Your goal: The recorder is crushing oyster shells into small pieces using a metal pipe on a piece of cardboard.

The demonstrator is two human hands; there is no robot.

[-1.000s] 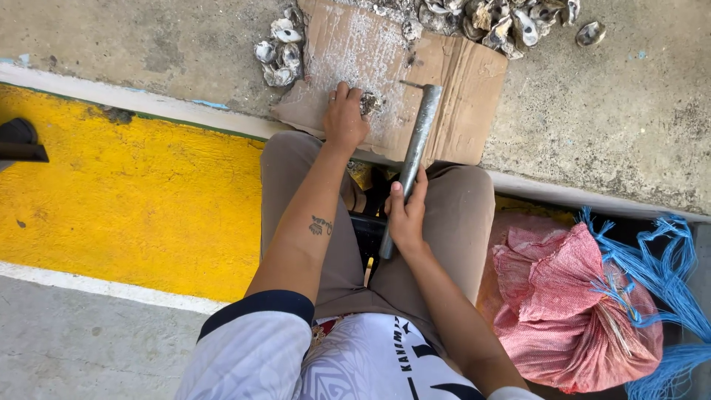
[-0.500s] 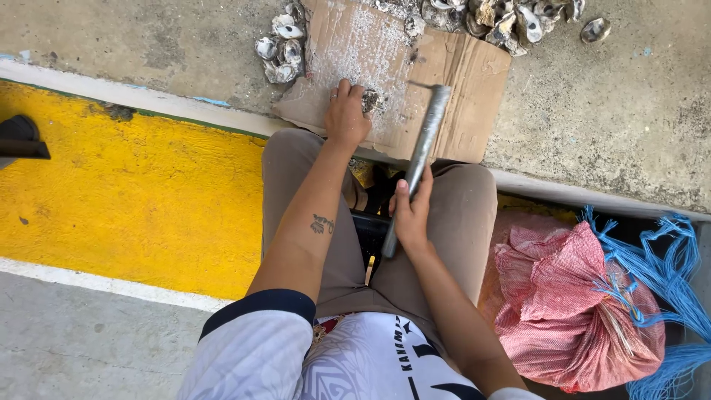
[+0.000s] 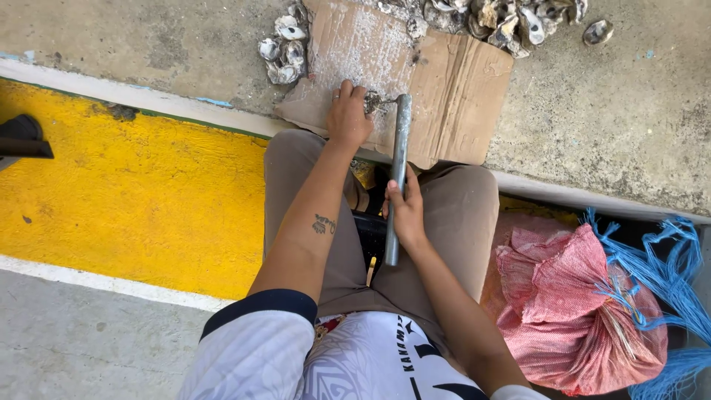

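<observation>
Seated person seen from above, knees apart, both arms reaching forward over the lap. The left arm is stretched almost straight; the left hand (image 3: 348, 115) lies palm down on the near edge of a sheet of cardboard (image 3: 452, 89), fingers curled over a small oyster shell (image 3: 372, 101) and pinning it to the sheet. The right arm is bent at the elbow; the right hand (image 3: 406, 211) is closed around the lower half of a grey metal pipe (image 3: 398, 174), thumb along the shaft. The pipe runs nearly upright in the view, its far end resting on the cardboard just beside the pinned shell and its near end hanging between the thighs.

The cardboard is brown, rectangular and dusted white towards its far left corner; it lies on a concrete floor (image 3: 607, 118). A small cluster of grey-white shells (image 3: 284, 50) sits off its left edge, and a larger heap of shells (image 3: 503, 15) lies along its far edge. A yellow painted strip (image 3: 141, 200) with white borders runs to the person's left. To the right, beside the right thigh, lies a pink woven sack (image 3: 578, 311) tied up with blue string (image 3: 659, 274).
</observation>
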